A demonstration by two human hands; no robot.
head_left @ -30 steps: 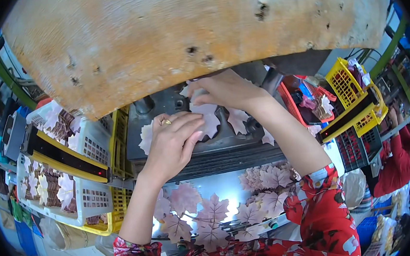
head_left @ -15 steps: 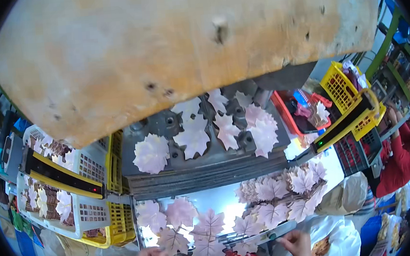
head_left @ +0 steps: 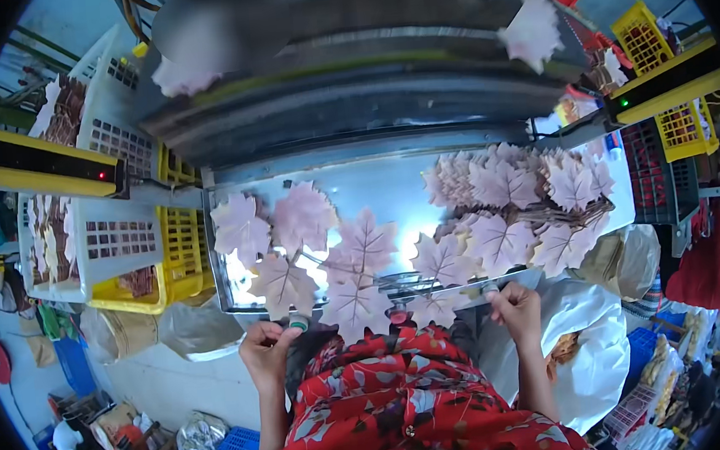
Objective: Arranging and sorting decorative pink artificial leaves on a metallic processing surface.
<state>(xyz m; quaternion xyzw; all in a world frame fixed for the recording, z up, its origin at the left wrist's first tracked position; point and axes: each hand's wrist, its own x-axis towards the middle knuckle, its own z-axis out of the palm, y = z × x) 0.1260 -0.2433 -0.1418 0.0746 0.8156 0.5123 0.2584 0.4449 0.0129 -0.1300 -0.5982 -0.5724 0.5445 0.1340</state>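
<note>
My left hand (head_left: 267, 351) is loosely closed, its thumb and fingertips at a green push button (head_left: 298, 322) on the front edge of a shiny metal tray (head_left: 289, 180). At the right end of that edge, my right hand (head_left: 517, 310) is curled, fingertips touching a button (head_left: 489, 289) mostly hidden by them. Nothing shows inside either hand. Between them, a red button (head_left: 397, 313) sits at the middle of the edge. Pale pink leaf-shaped pieces (head_left: 361, 242) lie loose on the tray's left and middle; bundled leaf pieces (head_left: 504, 180) are stacked at right.
Beyond the tray lies a dark machine bed (head_left: 348, 74) with leaf pieces on it, partly blurred. Yellow-and-black sensor bars (head_left: 42, 161) flank it. White crate (head_left: 120, 244) and yellow crate (head_left: 182, 247) stand left; a white plastic bag (head_left: 589, 342) is at right. Someone's red sleeve (head_left: 705, 257) shows far right.
The view has tilted down, so the large tan block above the machine bed is out of sight and my red floral clothing shows. Both hands have come to the buttons on the tray's front edge.
</note>
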